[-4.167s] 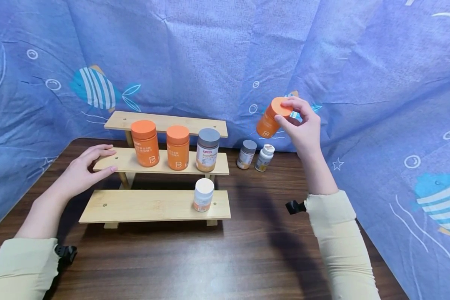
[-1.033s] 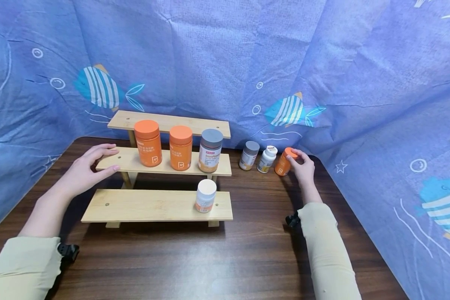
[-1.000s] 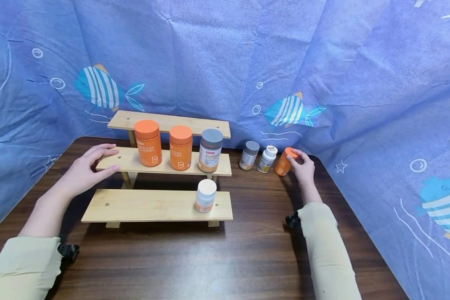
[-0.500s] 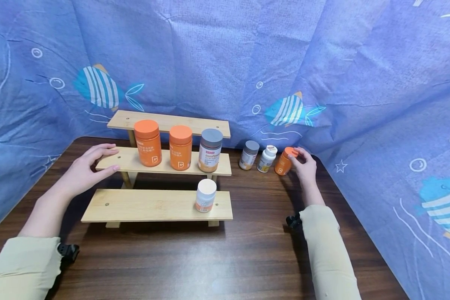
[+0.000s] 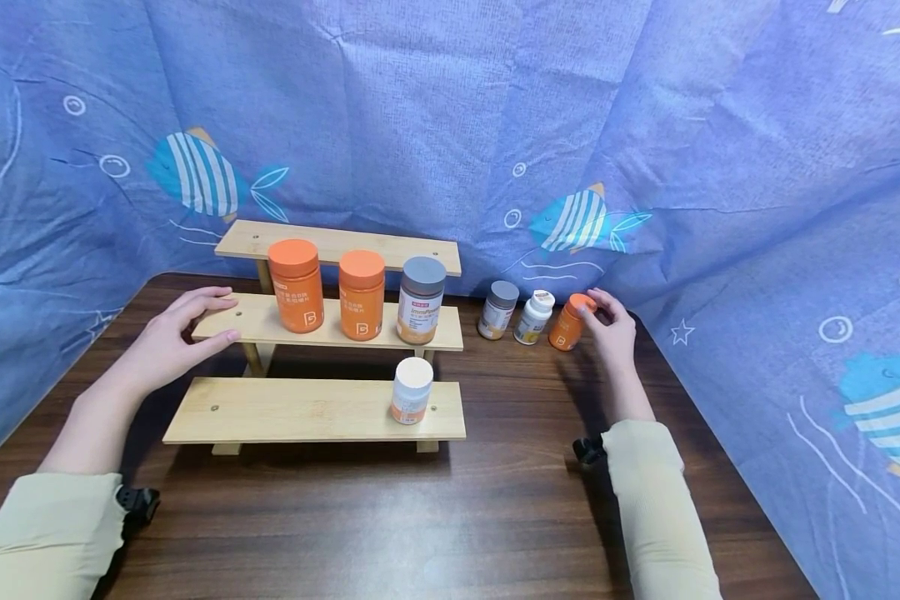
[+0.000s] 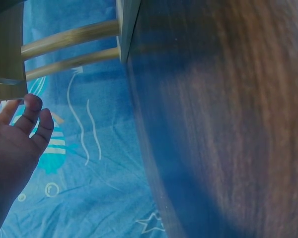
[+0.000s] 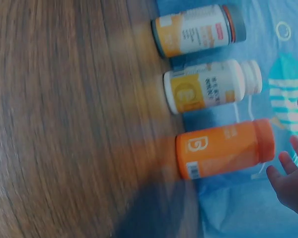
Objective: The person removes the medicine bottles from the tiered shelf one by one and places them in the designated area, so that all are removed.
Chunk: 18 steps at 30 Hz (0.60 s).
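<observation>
I read the step in hand as placing the orange plastic bottle with an orange screw cap (image 5: 565,332), which looks done: it stands upright on the dark wood-grain desk (image 5: 495,504), right end of a row, just beside the white plastic bottle with a yellow label (image 5: 529,325). The white-and-orange bottle with a grey cap (image 5: 493,323) is at the row's other end. Right hand (image 5: 613,335) isn't gripping: fingers loose and spread at the right side of the bottle's cap, near enough that I can't tell contact from a small gap. Next move, I'd say, calls for backing those fingers off without nudging the cap. Left hand (image 5: 168,337) holds the left end of the three-tier pale wooden shelf's (image 5: 285,408) middle board, well apart from that bottle.
</observation>
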Each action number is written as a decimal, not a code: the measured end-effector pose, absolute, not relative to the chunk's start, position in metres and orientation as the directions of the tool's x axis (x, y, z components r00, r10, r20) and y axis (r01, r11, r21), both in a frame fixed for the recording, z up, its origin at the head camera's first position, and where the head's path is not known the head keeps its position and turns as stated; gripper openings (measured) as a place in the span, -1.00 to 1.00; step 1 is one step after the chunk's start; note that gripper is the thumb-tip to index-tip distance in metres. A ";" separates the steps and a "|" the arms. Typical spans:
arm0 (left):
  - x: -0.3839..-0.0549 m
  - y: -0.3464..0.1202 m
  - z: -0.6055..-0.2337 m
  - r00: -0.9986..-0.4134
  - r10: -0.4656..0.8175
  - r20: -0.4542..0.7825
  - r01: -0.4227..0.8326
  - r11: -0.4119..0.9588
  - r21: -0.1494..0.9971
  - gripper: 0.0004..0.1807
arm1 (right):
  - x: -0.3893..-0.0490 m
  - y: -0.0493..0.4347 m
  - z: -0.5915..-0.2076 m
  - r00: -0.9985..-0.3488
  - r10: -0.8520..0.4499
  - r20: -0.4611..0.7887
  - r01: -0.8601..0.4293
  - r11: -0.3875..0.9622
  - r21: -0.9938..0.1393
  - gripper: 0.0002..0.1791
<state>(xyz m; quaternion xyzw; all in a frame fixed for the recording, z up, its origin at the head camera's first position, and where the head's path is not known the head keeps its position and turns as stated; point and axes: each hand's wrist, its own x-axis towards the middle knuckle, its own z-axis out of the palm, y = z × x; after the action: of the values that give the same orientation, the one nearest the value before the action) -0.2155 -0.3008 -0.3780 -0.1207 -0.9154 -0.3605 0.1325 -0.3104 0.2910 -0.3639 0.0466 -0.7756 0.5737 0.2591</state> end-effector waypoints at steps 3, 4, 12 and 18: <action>-0.215 -0.301 -0.378 -0.935 0.125 0.331 0.318 0.708 0.631 -0.43 | -0.305 0.285 -0.358 -0.867 0.216 0.449 -0.361 0.349 -0.865 -0.58; -0.216 -0.301 -0.378 -0.935 0.125 0.332 0.318 0.707 0.631 -0.43 | -0.304 0.283 -0.357 -0.868 0.211 0.450 -0.362 0.351 -0.864 -0.57; -0.217 -0.301 -0.378 -0.937 0.128 0.325 0.316 0.704 0.635 -0.44 | -0.294 0.268 -0.344 -0.867 0.160 0.473 -0.403 0.334 -0.852 -0.57; -0.217 -0.302 -0.379 -0.939 0.125 0.320 0.310 0.707 0.636 -0.43 | -0.285 0.252 -0.332 -0.865 0.144 0.481 -0.419 0.323 -0.849 -0.55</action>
<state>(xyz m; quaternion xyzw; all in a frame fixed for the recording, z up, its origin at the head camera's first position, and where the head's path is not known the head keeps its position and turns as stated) -0.2169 -0.3017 -0.3792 -0.1188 -0.9149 -0.3640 0.1276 -0.2848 0.2517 -0.3320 0.0886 -0.7755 0.5752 0.2447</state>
